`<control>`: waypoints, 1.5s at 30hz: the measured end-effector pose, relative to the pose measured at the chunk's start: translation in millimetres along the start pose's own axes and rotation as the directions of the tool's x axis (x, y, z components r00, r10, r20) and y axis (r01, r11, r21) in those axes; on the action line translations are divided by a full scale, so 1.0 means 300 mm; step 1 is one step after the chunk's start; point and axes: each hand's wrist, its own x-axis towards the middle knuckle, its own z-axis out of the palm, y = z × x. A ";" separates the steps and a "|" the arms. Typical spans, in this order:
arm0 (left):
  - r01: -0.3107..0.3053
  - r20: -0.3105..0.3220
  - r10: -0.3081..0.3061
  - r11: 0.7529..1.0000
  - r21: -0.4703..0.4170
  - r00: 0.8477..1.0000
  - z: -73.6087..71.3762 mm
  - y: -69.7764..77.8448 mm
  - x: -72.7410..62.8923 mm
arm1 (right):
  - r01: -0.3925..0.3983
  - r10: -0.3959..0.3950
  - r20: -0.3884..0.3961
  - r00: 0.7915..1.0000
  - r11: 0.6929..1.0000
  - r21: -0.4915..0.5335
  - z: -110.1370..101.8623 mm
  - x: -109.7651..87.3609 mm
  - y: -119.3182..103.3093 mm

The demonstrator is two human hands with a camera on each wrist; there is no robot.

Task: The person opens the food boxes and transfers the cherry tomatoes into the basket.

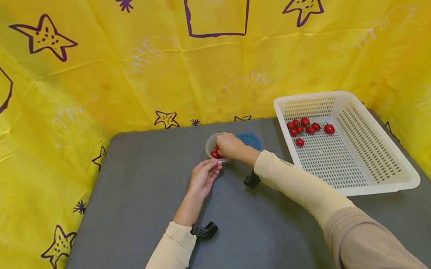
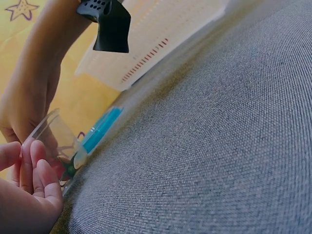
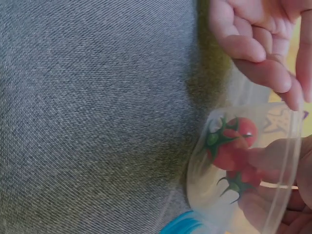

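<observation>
A clear round plastic container point(image 1: 209, 145) stands on the grey table with several red cherry tomatoes point(image 1: 214, 154) inside. My left hand point(image 1: 203, 177) pinches its near rim between thumb and fingers. From above, my right hand point(image 1: 231, 146) reaches into the container. In the right wrist view its fingers point(image 3: 273, 161) are around a cherry tomato point(image 3: 244, 178) with a green stem, low in the container. Another tomato point(image 3: 241, 130) lies beside it. The left wrist view shows the left fingers point(image 2: 46, 173) at the container's clear wall point(image 2: 66, 129), partly hiding the tomatoes.
A blue lid point(image 1: 251, 140) lies on the table just right of the container. Farther right stands a white perforated basket point(image 1: 398, 161) with several cherry tomatoes point(image 1: 310, 129) toward its back left. Yellow patterned cloth point(image 1: 208, 77) hangs behind and beside the grey table point(image 1: 139, 206).
</observation>
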 end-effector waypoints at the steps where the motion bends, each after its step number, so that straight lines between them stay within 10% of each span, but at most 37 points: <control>1: -0.002 0.000 0.002 1.000 0.002 1.000 0.001 0.001 -0.001 | 0.002 -0.002 -0.003 1.000 1.000 0.008 -0.004 0.000 -0.001; 23: 0.006 -0.015 -0.006 1.000 0.009 1.000 0.004 0.008 -0.012 | 0.053 -0.049 -0.081 0.995 0.998 0.043 -0.176 -0.054 0.042; 45: 0.011 -0.014 -0.011 1.000 0.013 1.000 0.006 -0.003 -0.005 | -0.064 0.082 -0.140 0.987 0.990 0.126 -0.384 -0.194 0.233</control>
